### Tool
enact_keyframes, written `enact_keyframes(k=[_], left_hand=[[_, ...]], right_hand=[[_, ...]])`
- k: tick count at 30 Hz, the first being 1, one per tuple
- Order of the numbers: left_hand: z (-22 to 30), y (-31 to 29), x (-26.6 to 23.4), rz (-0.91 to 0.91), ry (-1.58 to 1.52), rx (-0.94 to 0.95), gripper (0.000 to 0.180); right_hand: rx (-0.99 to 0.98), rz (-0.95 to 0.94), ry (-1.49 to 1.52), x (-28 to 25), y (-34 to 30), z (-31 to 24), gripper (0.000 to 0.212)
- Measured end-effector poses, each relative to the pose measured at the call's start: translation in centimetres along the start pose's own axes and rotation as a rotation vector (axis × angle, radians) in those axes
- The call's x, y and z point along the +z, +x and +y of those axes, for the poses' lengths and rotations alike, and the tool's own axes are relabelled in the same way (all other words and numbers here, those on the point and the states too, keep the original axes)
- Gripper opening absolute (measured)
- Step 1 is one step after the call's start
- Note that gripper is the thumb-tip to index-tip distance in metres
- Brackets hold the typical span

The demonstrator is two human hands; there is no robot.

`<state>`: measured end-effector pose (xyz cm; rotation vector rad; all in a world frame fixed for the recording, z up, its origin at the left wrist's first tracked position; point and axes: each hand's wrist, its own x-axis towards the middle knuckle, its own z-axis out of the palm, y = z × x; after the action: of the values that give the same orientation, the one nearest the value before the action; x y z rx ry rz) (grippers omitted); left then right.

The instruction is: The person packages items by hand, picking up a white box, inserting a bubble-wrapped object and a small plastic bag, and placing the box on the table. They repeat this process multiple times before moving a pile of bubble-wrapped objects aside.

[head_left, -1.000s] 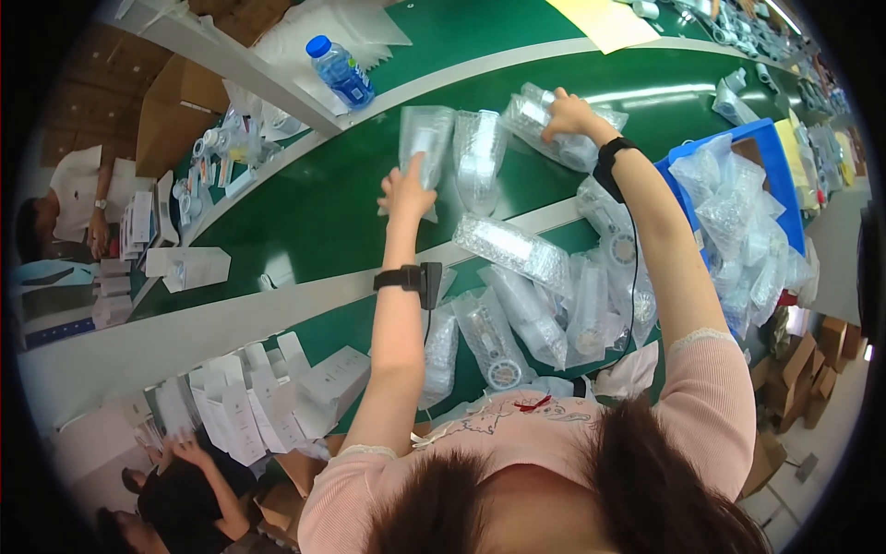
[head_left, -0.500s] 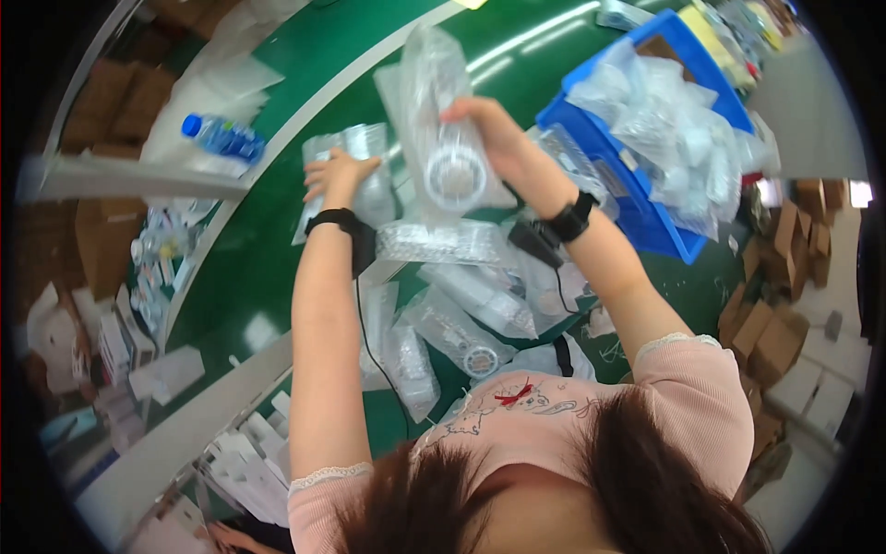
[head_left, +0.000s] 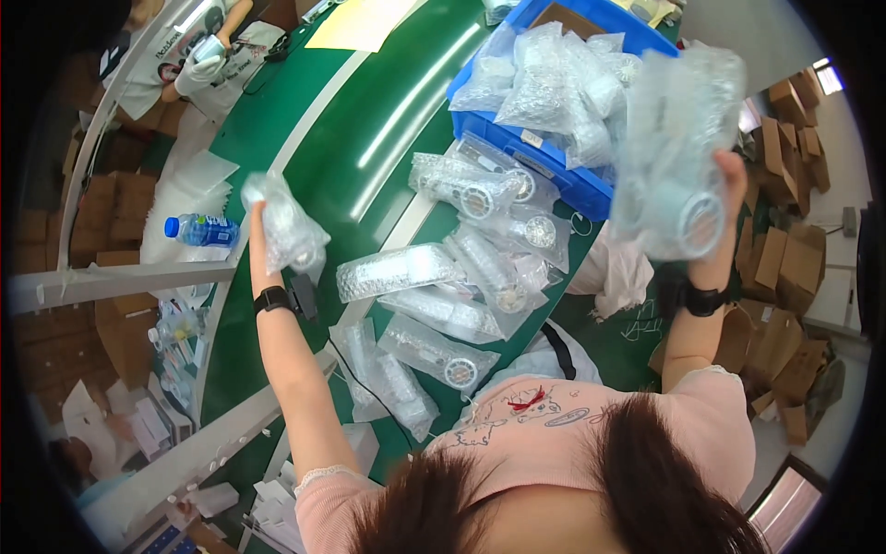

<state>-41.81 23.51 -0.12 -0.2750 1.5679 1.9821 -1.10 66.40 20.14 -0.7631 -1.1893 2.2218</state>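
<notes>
My left hand (head_left: 257,231) grips a bubble-wrap pouch (head_left: 291,231) above the green table, its fingers mostly hidden behind the plastic. Far to the right, my right hand (head_left: 729,180) is closed on a larger bubble-wrap pouch (head_left: 678,148), which is blurred; a round white ring shows at its lower end. That pouch hangs beside the blue bin (head_left: 591,198), covering part of its right side. Between my arms lie several more bubble-wrap pouches (head_left: 438,355), some showing round, fan-like white parts. The bin is heaped with similar wrapped pieces (head_left: 544,83).
A blue-capped bottle (head_left: 201,231) lies at the table's left edge, by a metal rail (head_left: 120,282). Yellow paper (head_left: 360,23) rests at the far side. Another person's gloved hand (head_left: 200,69) holds something at the upper left. Cardboard boxes (head_left: 794,268) are piled at right.
My left hand has lifted a pouch off the table. My right hand has carried its pouch from the middle to the right, beside the bin. The view has also shifted.
</notes>
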Motion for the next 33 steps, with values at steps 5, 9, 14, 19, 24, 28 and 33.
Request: enact_keyframes(k=[5,9,14,19,24,28,33], left_hand=[[5.6,-9.2,12.2,-0.348,-0.142,0.296,0.039],[6.2,-13.6,15.9,-0.334,-0.159,0.283,0.036],[2.3,-20.8,12.8,0.013,-0.031,0.603,0.035],[-1.6,-32.2,12.3,-0.257,-0.585,0.349,0.035],[-5.7,-36.0,7.4,0.112,-0.480,0.136,0.037],[-11.2,-33.8,4.5,0.110,-0.537,-0.023,0.036],[-9.8,-30.6,11.6,-0.168,0.093,0.602,0.043]], right_hand=[[-0.142,-0.054,0.332,-1.7,-2.3,-1.6,0.063],[-0.046,-0.017,0.442,-2.6,-2.4,0.7,0.061],[0.208,-0.194,0.337,-1.1,-1.8,4.6,0.059],[0.387,-0.340,0.181,0.0,-0.7,8.6,0.057],[0.284,-0.432,-0.428,2.7,2.3,12.3,0.050],[-0.562,-0.288,-1.771,6.1,0.9,13.3,0.047],[-0.445,-0.197,-2.058,6.5,2.0,17.2,0.054]])
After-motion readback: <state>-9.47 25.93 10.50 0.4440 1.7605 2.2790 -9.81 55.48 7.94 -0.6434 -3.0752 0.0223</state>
